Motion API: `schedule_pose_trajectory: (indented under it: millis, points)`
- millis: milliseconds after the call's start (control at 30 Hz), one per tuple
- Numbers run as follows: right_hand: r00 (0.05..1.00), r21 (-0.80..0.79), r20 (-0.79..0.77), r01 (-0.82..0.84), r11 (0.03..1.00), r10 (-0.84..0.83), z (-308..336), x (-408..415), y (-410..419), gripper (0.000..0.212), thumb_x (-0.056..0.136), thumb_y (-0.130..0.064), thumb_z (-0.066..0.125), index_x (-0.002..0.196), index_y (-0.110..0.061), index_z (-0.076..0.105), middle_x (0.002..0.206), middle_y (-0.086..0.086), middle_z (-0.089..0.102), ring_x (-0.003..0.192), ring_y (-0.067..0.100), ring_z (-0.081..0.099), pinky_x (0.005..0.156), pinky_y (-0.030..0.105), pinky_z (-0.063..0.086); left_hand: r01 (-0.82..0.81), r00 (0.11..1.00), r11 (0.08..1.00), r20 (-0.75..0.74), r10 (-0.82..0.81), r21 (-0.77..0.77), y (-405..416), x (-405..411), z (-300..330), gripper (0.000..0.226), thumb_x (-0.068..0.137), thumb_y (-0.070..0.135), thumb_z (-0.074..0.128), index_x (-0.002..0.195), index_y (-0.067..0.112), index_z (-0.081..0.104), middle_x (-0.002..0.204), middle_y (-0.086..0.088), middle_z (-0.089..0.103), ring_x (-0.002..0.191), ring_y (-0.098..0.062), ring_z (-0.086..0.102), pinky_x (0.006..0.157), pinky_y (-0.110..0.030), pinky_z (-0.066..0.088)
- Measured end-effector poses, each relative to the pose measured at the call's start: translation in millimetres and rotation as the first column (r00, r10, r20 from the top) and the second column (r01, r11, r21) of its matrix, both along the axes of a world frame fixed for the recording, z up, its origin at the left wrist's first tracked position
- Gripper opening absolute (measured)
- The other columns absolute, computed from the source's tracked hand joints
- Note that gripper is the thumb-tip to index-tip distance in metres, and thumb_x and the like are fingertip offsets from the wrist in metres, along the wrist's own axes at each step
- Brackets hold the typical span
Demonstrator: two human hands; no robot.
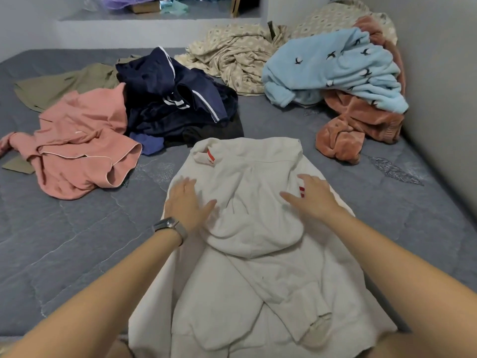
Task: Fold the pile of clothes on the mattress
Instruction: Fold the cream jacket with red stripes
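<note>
the cream hoodie (258, 254) lay spread on the grey mattress (64, 241) directly in front of me, its long axis running straight away from my body: hood and shoulders at the near end, hem at the far end. one sleeve was folded diagonally across the near part of the body. my left hand (187, 202) rested flat on the left side of the garment, fingers straight and slightly spread, holding nothing. my right hand (311, 200) rested likewise on the right side, palm down, fingers extended, just beside the red stripes (301, 191). both hands sat at about mid-length of the hoodie, one to each side of its centre line, about equally near to it. in my judgement the next fold depended on that symmetry: the far hem lay beyond both hands, so either hand could reach forward and draw it back along the long axis.

the unfolded pile lay well apart, beyond the hem: a pink garment (82, 140) and navy clothes (175, 99) to the far left, a light blue fleece (335, 68) over a rust one (356, 125) to the far right
</note>
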State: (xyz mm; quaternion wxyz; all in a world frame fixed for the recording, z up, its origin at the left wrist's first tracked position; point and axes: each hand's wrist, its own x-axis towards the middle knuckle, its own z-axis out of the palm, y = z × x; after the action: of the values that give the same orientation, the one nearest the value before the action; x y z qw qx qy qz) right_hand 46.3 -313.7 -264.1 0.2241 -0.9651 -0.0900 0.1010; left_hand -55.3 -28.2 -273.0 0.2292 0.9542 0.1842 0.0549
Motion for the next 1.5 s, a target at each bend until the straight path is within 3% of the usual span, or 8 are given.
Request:
schedule_pose_trajectory:
  millis: [200,300,433,633,933,1067,1367,1500]
  points:
    - [0.992,0.113,0.098,0.07,0.991,-0.081,-3,93,27,0.1,0.072,-0.053,0.076,0.148,-0.014,0.023,0.144,0.013,0.043,0.136,0.035,0.035,0.106,0.045,0.036,-0.033,0.994,0.986,0.099,0.049,-0.163,21,97,3,0.1,0.075,0.038,0.078,0.15,0.005,0.02,0.153,-0.01,0.03,0.142,-0.026,0.027,0.115,-0.037,0.025]
    - [0.994,-0.167,0.101,0.054,0.985,-0.037,-14,126,33,0.13,0.062,-0.054,0.084,0.153,-0.021,-0.003,0.16,0.009,0.013,0.145,0.035,0.014,0.115,0.051,0.021,-0.042,0.998,0.968,0.028,0.051,-0.246,38,145,-4,0.105,0.069,0.039,0.083,0.148,0.003,0.024,0.15,-0.01,0.035,0.139,-0.026,0.031,0.113,-0.037,0.029]
    - [0.998,-0.415,-0.019,-0.059,0.908,0.056,-21,165,45,0.151,0.051,-0.052,0.09,0.148,-0.032,-0.024,0.162,0.005,-0.011,0.147,0.037,-0.011,0.115,0.063,0.001,0.112,0.969,0.988,-0.233,-0.084,0.109,47,190,-28,0.11,0.038,0.076,0.077,0.126,0.015,0.049,0.125,-0.007,0.056,0.119,-0.03,0.05,0.097,-0.039,0.042]
    - [0.949,-0.563,-0.216,-0.315,0.765,0.232,-9,195,66,0.112,0.044,-0.057,0.09,0.133,-0.015,0.036,0.137,0.007,0.048,0.127,0.034,0.042,0.101,0.052,0.038,0.198,0.85,0.901,-0.526,0.039,0.386,37,225,-24,0.118,0.024,0.089,0.06,0.125,0.027,0.05,0.127,-0.008,0.046,0.121,-0.035,0.036,0.104,-0.049,0.033]
    - [0.96,-0.492,0.028,-0.229,0.84,0.278,15,144,34,0.053,0.067,-0.044,0.079,0.113,-0.024,0.059,0.119,0.006,0.062,0.11,0.03,0.06,0.08,0.035,0.046,0.181,0.967,0.858,-0.245,-0.067,0.481,15,167,26,0.05,0.074,0.059,0.069,0.103,0.021,0.057,0.103,-0.007,0.063,0.1,-0.033,0.059,0.088,-0.04,0.045]
    - [0.946,-0.43,0.189,-0.161,0.888,0.263,85,147,26,0.057,0.066,-0.04,0.082,0.115,-0.022,0.06,0.122,0.011,0.061,0.113,0.033,0.058,0.085,0.041,0.047,-0.128,0.988,0.89,-0.018,0.151,0.438,10,187,99,0.03,0.084,0.031,0.066,0.106,0.011,0.059,0.109,-0.013,0.061,0.109,-0.035,0.054,0.096,-0.041,0.04]
    - [0.821,-0.429,0.457,-0.132,0.894,0.341,118,141,22,0.021,0.084,-0.017,0.059,0.101,-0.014,0.047,0.107,0.018,0.06,0.096,0.039,0.058,0.066,0.039,0.037,0.204,0.946,0.804,0.098,-0.309,0.558,41,159,125,0.036,0.073,0.051,0.06,0.085,0.018,0.052,0.084,-0.007,0.062,0.083,-0.034,0.058,0.094,-0.047,0.037]
    - [0.718,-0.339,0.57,-0.238,0.91,0.4,104,100,4,0.02,0.077,-0.011,0.062,0.094,-0.013,0.052,0.09,0.014,0.062,0.083,0.038,0.059,0.057,0.038,0.039,0.35,0.844,0.777,0.184,-0.504,0.523,57,101,107,0.046,0.066,0.058,0.048,0.083,0.016,0.055,0.078,-0.01,0.058,0.07,-0.036,0.059,0.059,-0.035,0.041]
